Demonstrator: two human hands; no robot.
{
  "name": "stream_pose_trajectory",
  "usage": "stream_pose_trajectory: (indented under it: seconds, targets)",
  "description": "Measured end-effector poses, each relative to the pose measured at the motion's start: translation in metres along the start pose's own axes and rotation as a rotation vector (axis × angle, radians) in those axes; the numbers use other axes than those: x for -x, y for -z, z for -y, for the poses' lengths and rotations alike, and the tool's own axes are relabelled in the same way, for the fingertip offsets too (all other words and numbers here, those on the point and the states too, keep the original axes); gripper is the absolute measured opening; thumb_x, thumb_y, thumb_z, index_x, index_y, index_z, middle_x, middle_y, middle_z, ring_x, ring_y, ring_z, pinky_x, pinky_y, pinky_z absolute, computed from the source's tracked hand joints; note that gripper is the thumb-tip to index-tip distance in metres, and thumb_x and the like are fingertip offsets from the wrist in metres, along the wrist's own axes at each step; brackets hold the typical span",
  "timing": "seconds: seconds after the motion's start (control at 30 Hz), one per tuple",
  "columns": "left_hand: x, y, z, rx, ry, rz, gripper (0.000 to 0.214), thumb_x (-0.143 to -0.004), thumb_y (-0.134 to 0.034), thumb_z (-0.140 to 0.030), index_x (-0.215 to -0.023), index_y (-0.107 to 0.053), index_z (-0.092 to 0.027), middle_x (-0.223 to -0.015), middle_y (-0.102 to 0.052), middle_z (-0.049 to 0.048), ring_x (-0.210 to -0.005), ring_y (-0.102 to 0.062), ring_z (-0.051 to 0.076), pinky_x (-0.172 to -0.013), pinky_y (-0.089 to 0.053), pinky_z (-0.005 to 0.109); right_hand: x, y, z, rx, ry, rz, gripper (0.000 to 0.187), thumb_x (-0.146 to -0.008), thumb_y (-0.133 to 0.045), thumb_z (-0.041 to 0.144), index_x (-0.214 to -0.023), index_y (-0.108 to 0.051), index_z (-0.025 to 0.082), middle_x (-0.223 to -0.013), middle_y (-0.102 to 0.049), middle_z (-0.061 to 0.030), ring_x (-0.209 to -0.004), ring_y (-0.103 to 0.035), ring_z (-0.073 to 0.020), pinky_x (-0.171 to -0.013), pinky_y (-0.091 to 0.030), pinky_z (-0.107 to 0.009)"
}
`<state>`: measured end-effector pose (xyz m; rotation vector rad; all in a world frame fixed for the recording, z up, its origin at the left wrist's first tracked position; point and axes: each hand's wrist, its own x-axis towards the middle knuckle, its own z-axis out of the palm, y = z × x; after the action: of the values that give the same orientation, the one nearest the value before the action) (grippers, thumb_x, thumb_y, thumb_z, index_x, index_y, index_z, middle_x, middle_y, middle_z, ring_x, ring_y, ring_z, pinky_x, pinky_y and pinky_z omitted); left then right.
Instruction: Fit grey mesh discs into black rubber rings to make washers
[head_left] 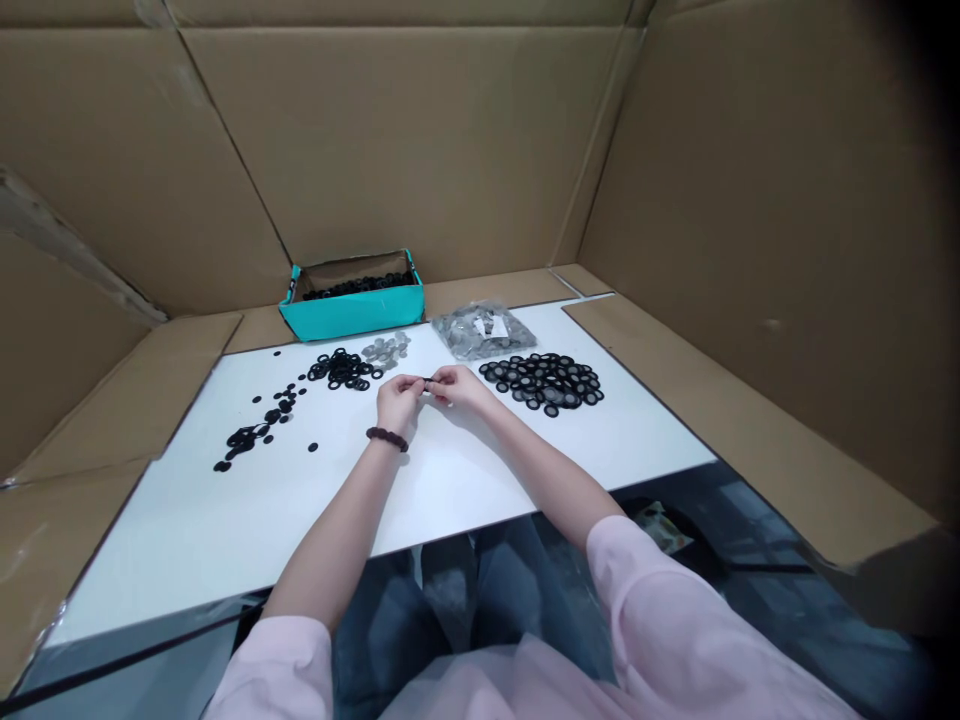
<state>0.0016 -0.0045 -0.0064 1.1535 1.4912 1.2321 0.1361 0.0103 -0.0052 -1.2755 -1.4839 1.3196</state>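
Note:
Over the white board, my left hand (397,402) and my right hand (460,387) meet fingertip to fingertip. Between them they pinch a small black ring (427,380), mostly covered by the fingers. Whether a disc sits inside it I cannot tell. Just left of my left hand lies a heap of black rings (341,369), with a small pile of pale translucent discs (386,350) behind. To the right of my right hand spreads a pile of black rings with grey centres (546,381). Small black discs (244,438) are scattered at the left.
A turquoise box (352,313) holding many black pieces stands at the back. Beside it is a clear plastic bag (484,330) of grey discs with a white label. Cardboard walls (405,140) enclose the white board (225,530) at the back and sides.

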Motion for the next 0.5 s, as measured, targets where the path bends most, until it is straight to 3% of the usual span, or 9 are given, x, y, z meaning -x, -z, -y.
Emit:
stream_pose_trajectory:
  seconds: [0.23,0.4,0.5]
  targets:
    - [0.002,0.001,0.0,-0.006,0.033,0.104,0.013,-0.064,-0.066,-0.027,-0.065,-0.064,-0.015,-0.061,-0.065,0.0048,-0.063,-0.06,0.016,-0.057,-0.045,0.026,0.0,0.002,-0.002,-0.103,-0.019,-0.072,0.014,-0.069,-0.069,0.011,-0.058,-0.061,0.013,-0.043,-0.056,0.0012,-0.04,-0.049,-0.0076,-0.042,-0.041,-0.017]
    - [0.003,-0.005,0.007,-0.095,-0.094,-0.029,0.01,-0.068,-0.063,-0.02,-0.075,-0.066,-0.015,-0.072,-0.069,0.0065,-0.068,-0.064,0.016,-0.07,-0.05,0.029,0.003,-0.009,-0.002,-0.35,-0.131,-0.12,0.016,-0.07,-0.071,0.015,-0.066,-0.055,0.014,-0.047,-0.058,0.0007,-0.04,-0.053,-0.0095,-0.043,-0.048,-0.021]
    - [0.003,-0.008,0.007,-0.043,-0.117,-0.038,0.018,-0.07,-0.06,-0.019,-0.086,-0.068,-0.014,-0.076,-0.07,0.0063,-0.071,-0.065,0.016,-0.073,-0.051,0.029,0.005,-0.014,0.0,-0.394,-0.071,-0.137,0.018,-0.071,-0.069,0.017,-0.079,-0.053,0.017,-0.049,-0.058,0.0033,-0.043,-0.054,-0.0103,-0.046,-0.049,-0.021]
